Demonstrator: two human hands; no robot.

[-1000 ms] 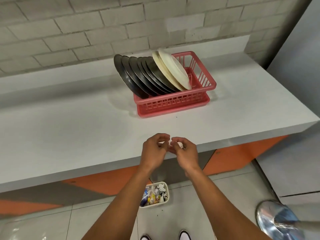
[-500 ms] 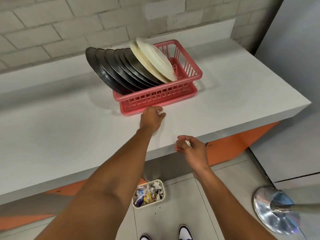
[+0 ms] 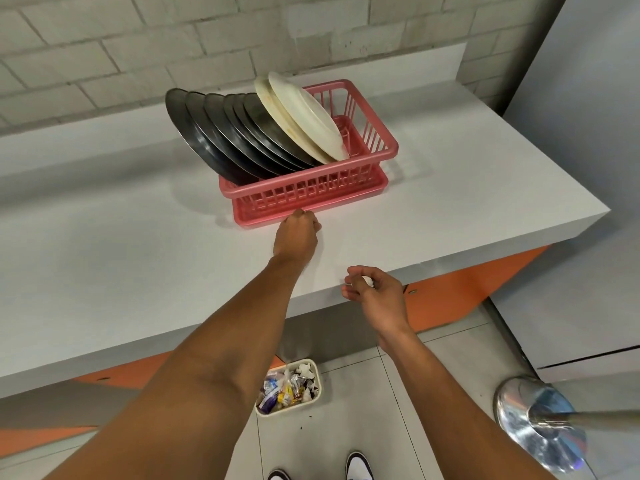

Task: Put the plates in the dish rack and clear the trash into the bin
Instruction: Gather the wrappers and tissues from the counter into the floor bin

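Observation:
A pink dish rack (image 3: 389, 152) stands on the white counter (image 3: 121, 258). It holds several dark plates (image 3: 221, 140) and two cream plates (image 3: 304, 116), all leaning left. My left hand (image 3: 297, 235) rests on the counter right at the rack's front edge, its fingers curled down over a small white scrap that they hide. My right hand (image 3: 375, 292) hovers at the counter's front edge and pinches a small crumpled white scrap (image 3: 366, 280). A small cream bin (image 3: 320, 393) full of wrappers sits on the floor below the counter.
A brick wall runs behind the counter, and a grey panel stands at the right. A shiny metal stand base (image 3: 540, 431) is on the floor at the lower right. My shoes (image 3: 358, 471) are near the bin.
My hands have parted. The left reached forward to the rack's front edge and closed its fingers over a white scrap there. The right stayed at the counter edge with its scrap.

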